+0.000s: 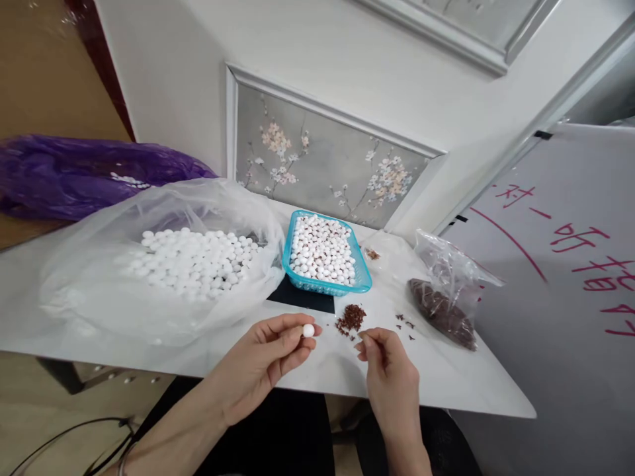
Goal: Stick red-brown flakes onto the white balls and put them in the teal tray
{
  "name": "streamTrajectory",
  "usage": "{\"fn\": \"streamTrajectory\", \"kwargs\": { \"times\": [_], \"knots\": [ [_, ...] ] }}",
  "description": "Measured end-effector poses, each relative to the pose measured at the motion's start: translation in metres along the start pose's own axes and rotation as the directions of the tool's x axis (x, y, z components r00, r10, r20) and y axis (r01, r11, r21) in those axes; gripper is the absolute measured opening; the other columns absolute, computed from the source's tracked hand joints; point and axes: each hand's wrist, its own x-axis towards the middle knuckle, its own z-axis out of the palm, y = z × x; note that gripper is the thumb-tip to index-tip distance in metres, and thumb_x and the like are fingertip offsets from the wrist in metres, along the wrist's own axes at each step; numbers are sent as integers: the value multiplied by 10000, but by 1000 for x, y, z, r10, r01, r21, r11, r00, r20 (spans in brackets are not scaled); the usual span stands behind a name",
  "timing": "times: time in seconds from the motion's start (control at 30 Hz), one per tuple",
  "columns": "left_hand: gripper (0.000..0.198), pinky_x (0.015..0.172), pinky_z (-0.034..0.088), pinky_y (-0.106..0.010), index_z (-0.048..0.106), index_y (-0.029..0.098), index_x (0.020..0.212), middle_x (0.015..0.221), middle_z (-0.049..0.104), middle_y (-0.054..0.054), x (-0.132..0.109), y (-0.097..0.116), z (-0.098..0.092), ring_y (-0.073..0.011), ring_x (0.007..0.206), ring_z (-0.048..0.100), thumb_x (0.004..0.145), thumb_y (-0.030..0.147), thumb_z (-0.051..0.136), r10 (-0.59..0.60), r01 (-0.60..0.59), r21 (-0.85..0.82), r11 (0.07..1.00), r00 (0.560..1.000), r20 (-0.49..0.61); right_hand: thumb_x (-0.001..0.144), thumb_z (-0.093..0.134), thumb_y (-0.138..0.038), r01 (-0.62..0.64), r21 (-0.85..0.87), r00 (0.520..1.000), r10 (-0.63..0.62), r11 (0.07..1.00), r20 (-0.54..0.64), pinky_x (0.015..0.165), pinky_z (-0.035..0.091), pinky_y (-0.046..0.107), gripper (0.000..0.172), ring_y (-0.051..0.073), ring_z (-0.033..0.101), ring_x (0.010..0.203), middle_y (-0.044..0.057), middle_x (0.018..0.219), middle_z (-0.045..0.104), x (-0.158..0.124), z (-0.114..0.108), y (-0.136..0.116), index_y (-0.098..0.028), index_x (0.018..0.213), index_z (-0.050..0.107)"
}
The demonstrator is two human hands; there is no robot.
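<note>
My left hand (265, 360) pinches a small white ball (308, 330) between thumb and fingertips, just above the white table's (446, 380) front part. My right hand (387, 377) is beside it, fingers pinched together near a small heap of reddish-brown bits (351, 318); whether a bit is in the pinch is too small to tell. Behind the hands stands a blue basket (325, 285) filled with white balls dotted brown. Left of it, a clear plastic bag (99, 297) lies open with many plain white balls (193, 261).
A clear bag of reddish-brown bits (444, 311) lies at the right. A purple plastic bag (74, 175) sits at the back left. A whiteboard with red writing (570, 264) leans at the right. A floral wall panel (322, 165) is behind the table.
</note>
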Motion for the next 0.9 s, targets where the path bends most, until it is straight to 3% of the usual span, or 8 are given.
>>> {"fn": "streamTrajectory", "kwargs": {
  "times": [0.13,0.3,0.57,0.7,0.9],
  "knots": [
    [154,676,549,-125,748,134,865,817,704,-38,8,-3,-6,-74,684,650,715,153,773,-1,1,-58,998,1000,-5,852,583,-272,-28,399,987,-39,917,158,650,534,263,126,145,637,685,26,813,671,-10,9,-37,-200,945,630],
    [88,691,541,-126,740,123,831,777,673,-26,13,1,-16,-68,682,634,744,135,744,27,-26,-45,999,999,19,787,673,-198,-121,631,942,-112,766,316,740,549,279,31,178,640,877,45,914,669,-11,27,-60,-205,761,687],
    [147,699,534,-138,734,117,853,783,665,-24,13,5,-24,-75,696,624,722,172,770,33,-26,-104,994,998,61,792,680,-191,-193,671,951,-32,716,307,700,539,251,51,127,628,769,7,894,631,-11,34,-61,-225,830,673],
    [130,693,530,-136,726,138,873,797,668,-16,14,4,-23,-67,680,627,751,175,744,18,-10,-108,994,997,72,776,698,-179,-158,670,951,-71,725,300,715,530,256,52,146,616,834,16,879,635,-11,36,-63,-213,742,677],
    [100,742,527,-153,720,131,850,819,677,-23,17,1,-25,-81,700,640,789,209,707,36,-31,-52,998,995,95,836,630,-196,-178,641,945,-51,747,323,759,530,284,73,159,616,866,36,931,643,-10,38,-62,-209,805,695]
  ]
}}
